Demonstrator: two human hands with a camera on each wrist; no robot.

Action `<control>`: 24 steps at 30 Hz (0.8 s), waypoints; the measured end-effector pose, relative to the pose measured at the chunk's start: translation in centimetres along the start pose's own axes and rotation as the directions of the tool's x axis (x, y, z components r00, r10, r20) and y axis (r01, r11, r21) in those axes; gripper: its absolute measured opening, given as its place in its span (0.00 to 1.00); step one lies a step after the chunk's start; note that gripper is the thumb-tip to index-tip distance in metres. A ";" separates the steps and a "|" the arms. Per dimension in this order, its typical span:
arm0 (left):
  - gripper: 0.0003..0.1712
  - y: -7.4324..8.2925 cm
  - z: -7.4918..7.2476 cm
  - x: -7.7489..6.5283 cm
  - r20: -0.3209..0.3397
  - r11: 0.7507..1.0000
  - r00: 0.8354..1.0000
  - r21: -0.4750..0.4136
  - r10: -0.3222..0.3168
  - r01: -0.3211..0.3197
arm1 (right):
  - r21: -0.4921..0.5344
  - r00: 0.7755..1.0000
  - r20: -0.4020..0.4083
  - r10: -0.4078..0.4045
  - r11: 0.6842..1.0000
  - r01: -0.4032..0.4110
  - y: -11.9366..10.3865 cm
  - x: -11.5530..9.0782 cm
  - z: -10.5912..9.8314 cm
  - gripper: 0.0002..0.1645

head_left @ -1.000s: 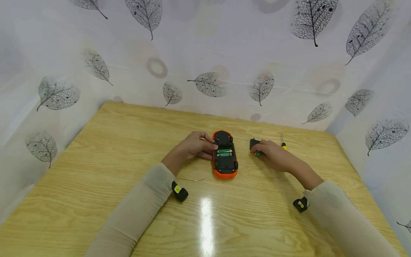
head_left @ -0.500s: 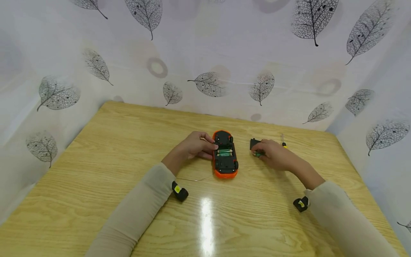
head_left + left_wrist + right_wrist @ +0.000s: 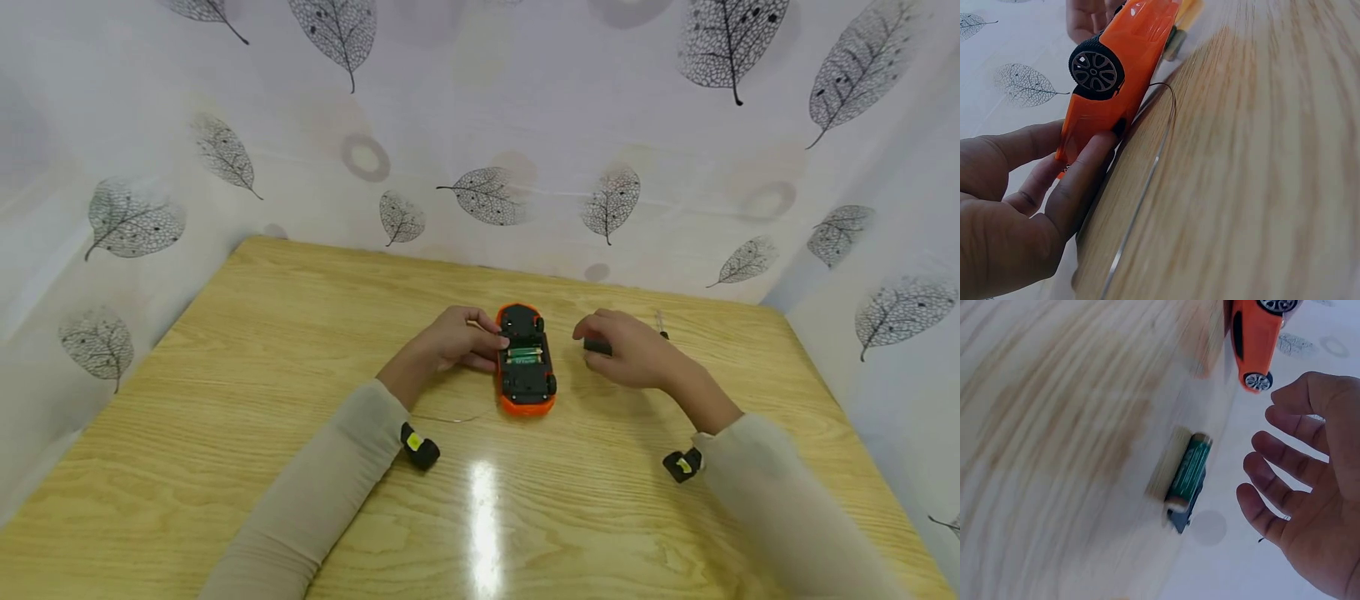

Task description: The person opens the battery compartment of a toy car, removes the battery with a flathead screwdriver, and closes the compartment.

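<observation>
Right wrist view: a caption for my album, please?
Right hand, fingers apart, near a green battery and an orange toy car.

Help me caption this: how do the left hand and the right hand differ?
The left hand grips the side of the upturned toy car, while the right hand holds nothing.
The left hand's fingers touch the toy car; the right hand's are spread, apart from the loose battery.
Both are bare, below pale sleeves.

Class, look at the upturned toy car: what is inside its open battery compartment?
Green batteries lie crosswise inside the toy car. The compartment floor directly beneath them is covered, so it cannot be seen.
</observation>
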State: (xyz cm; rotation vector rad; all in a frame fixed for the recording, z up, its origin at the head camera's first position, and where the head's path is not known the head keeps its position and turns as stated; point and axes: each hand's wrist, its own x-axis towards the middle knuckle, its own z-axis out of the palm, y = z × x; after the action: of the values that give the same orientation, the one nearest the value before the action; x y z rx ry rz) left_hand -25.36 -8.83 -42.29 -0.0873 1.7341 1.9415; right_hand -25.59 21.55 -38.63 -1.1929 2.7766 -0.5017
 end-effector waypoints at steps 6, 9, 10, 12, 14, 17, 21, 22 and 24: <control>0.14 0.1 0.0 0.0 0.013 1.000 1.000 0.004 0.010 -0.010 | 0.021 1.000 -0.014 -0.022 1.000 0.022 -1.5 1.1 0.1 0.17; 0.14 0.1 0.0 0.0 0.012 1.000 1.000 0.007 0.010 -0.010 | 0.035 0.999 -0.021 -0.027 0.999 0.027 -2.2 1.5 0.2 0.17; 0.14 0.1 0.0 0.0 0.010 1.000 1.000 0.008 0.010 -0.010 | 0.038 1.000 -0.018 -0.026 0.999 0.027 -2.4 1.6 0.2 0.17; 0.14 0.2 0.0 0.0 0.009 1.000 1.000 0.010 0.010 -0.010 | 0.041 1.000 -0.009 -0.025 0.999 0.026 -2.7 1.9 0.3 0.17; 0.14 0.1 0.0 0.0 0.008 1.000 1.000 0.009 0.010 -0.010 | 0.050 1.000 0.002 -0.023 0.998 0.023 -3.0 2.2 0.5 0.16; 0.13 0.1 0.0 0.0 0.011 1.000 1.000 0.010 0.011 -0.011 | 0.056 0.999 0.014 -0.034 0.998 0.033 -3.2 2.5 0.8 0.14; 0.13 0.0 -0.1 0.1 0.015 1.000 1.000 0.005 0.008 -0.008 | 0.061 0.998 0.013 -0.067 0.996 0.066 -3.6 3.0 1.2 0.10; 0.13 -0.1 -0.1 0.2 0.016 1.000 1.000 0.003 0.007 -0.007 | 0.063 0.997 0.012 -0.080 0.995 0.079 -3.7 3.1 1.3 0.09; 0.13 -0.2 -0.1 0.2 0.014 1.000 1.000 0.003 0.004 -0.004 | 0.070 0.995 0.013 -0.094 0.993 0.093 -3.9 3.3 1.4 0.08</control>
State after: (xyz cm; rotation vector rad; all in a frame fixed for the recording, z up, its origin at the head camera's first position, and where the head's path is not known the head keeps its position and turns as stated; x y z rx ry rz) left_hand -25.50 -8.87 -42.53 -0.0694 1.7297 1.9376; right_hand -24.85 16.28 -38.49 -1.3105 2.6763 -0.5881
